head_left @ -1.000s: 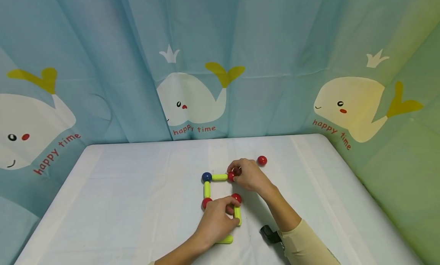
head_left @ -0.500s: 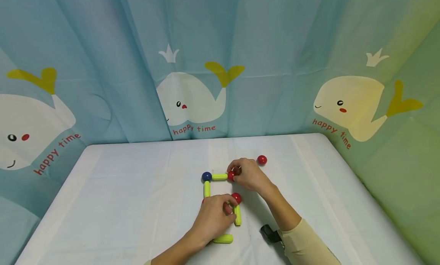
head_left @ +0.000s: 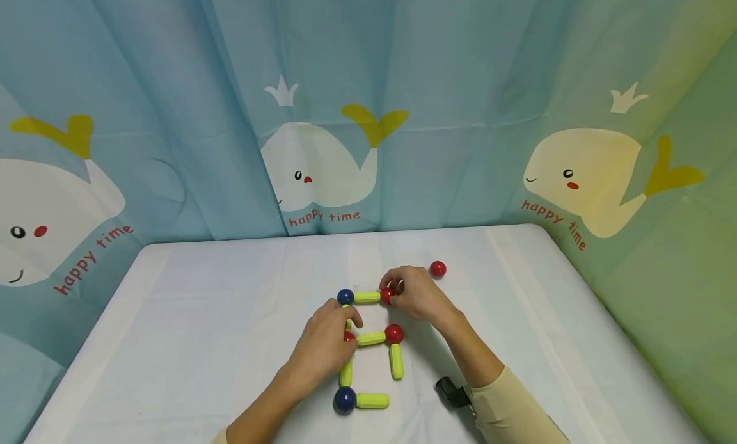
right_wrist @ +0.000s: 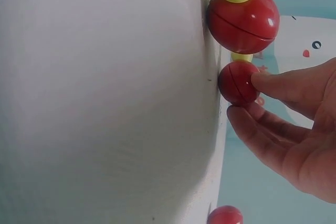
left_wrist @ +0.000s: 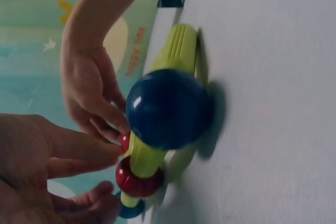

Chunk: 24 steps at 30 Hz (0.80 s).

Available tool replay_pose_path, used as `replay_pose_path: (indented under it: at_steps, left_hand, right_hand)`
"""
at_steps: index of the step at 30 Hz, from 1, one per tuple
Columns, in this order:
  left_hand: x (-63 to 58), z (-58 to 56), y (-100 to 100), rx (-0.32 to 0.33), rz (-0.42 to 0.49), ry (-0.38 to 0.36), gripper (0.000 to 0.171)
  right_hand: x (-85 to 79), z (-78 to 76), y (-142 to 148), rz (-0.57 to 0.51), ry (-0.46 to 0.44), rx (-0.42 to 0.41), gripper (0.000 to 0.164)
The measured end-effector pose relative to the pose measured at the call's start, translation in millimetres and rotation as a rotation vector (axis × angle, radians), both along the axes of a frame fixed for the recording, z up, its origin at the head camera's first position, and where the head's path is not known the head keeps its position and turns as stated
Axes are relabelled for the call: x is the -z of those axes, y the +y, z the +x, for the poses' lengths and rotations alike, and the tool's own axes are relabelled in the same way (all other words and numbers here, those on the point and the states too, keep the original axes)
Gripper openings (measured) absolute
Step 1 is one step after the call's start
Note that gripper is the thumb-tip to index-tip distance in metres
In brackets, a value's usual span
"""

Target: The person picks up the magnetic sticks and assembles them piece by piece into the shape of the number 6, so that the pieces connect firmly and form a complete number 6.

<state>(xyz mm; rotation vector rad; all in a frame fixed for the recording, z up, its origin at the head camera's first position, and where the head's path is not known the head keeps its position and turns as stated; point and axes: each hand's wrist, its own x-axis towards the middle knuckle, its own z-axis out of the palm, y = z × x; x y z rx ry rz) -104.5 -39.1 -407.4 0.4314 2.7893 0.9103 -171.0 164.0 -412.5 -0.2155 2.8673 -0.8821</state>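
Magnetic balls and sticks form a figure on the table. My right hand (head_left: 419, 293) pinches the far red ball (right_wrist: 239, 82) between thumb and fingers; a yellow-green stick (head_left: 367, 297) runs from it to the far blue ball (head_left: 345, 296). My left hand (head_left: 325, 335) is over the left side, thumb and fingers apart around the middle red ball (left_wrist: 139, 178), mostly hidden in the head view. From that ball a stick (head_left: 371, 338) leads to the right-hand red ball (head_left: 394, 334), which has another stick (head_left: 396, 362) pointing nearer. The near blue ball (head_left: 345, 400) joins a stick (head_left: 373, 401) pointing right.
A loose red ball (head_left: 438, 269) lies beyond my right hand. A black wrist device (head_left: 451, 392) is at my right sleeve. The white table (head_left: 219, 329) ends at a blue-green curtain (head_left: 460, 111) printed with whales.
My left hand has moved left and away from the right-hand stick to the middle red ball, uncovering the near blue ball. My right hand stays on the far red ball.
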Motion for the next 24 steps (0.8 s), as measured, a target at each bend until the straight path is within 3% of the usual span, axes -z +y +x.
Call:
replay_pose_path:
  at_steps: [4, 24]
  left_hand:
    - [-0.2, -2.2, -3.0, -0.011, -0.030, -0.024, 0.018]
    - [1.6, -9.8, -9.6, -0.011, 0.047, -0.121, 0.018]
  right_hand:
    - [-0.6, 0.6, 0.5, -0.004, -0.004, -0.001, 0.019]
    - [-4.7, -2.2, 8.6, -0.011, -0.017, 0.011, 0.021]
